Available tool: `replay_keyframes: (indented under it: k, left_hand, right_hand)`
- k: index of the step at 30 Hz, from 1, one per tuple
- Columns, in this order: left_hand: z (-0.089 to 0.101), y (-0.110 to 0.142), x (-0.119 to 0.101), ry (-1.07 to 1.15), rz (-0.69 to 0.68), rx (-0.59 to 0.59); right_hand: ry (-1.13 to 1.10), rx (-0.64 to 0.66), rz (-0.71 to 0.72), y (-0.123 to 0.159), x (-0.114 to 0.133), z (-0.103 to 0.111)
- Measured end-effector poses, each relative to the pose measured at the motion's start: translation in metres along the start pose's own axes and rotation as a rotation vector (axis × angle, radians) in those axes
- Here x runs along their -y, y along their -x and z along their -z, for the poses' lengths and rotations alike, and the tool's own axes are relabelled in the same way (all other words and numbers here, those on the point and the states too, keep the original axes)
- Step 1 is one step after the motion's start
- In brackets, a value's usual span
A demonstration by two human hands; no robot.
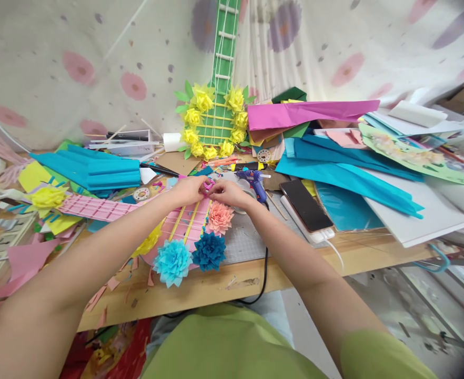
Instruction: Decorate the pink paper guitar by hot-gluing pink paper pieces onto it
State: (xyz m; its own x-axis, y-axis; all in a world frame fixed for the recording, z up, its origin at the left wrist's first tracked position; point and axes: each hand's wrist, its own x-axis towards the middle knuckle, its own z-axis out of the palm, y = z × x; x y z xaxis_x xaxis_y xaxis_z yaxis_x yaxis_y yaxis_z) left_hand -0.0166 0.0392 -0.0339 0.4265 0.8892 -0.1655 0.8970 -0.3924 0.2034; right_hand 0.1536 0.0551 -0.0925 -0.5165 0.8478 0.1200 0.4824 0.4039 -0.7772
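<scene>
Over the upper edge of a pink paper guitar (183, 221), my left hand (190, 190) and my right hand (231, 192) meet, fingers pinched together. A small magenta paper piece (208, 185) is held between them; its exact shape is partly hidden by the fingers. Around the guitar's body sit a coral paper flower (220, 217), a dark blue one (209, 251), a light blue one (172, 262) and a yellow one (148, 241), partly behind my left forearm. The guitar's pink neck (98, 208) runs left to another yellow flower (49, 197).
Behind stands a green paper guitar (221, 113) ringed with yellow flowers. A purple glue gun (254, 181) lies just beyond my right hand, its black cord hanging over the table edge (251, 287). Right of it are a phone (306, 205) and stacked blue paper (354, 176). Folded blue paper (98, 166) lies left.
</scene>
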Motion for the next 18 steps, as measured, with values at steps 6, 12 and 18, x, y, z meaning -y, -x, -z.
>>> replay_keyframes:
  k: [6,12,18]
  left_hand:
    - [0.007,0.000,0.006,0.164,-0.017,-0.037]
    - [0.017,0.001,0.031,0.327,0.070,-0.207]
    - [0.028,0.030,0.077,0.385,0.232,-0.282]
  right_hand:
    - [-0.084,-0.033,0.001,0.007,0.000,0.006]
    - [-0.174,-0.174,-0.131,0.034,-0.016,0.012]
    - [-0.249,-0.291,-0.209,0.069,-0.038,0.017]
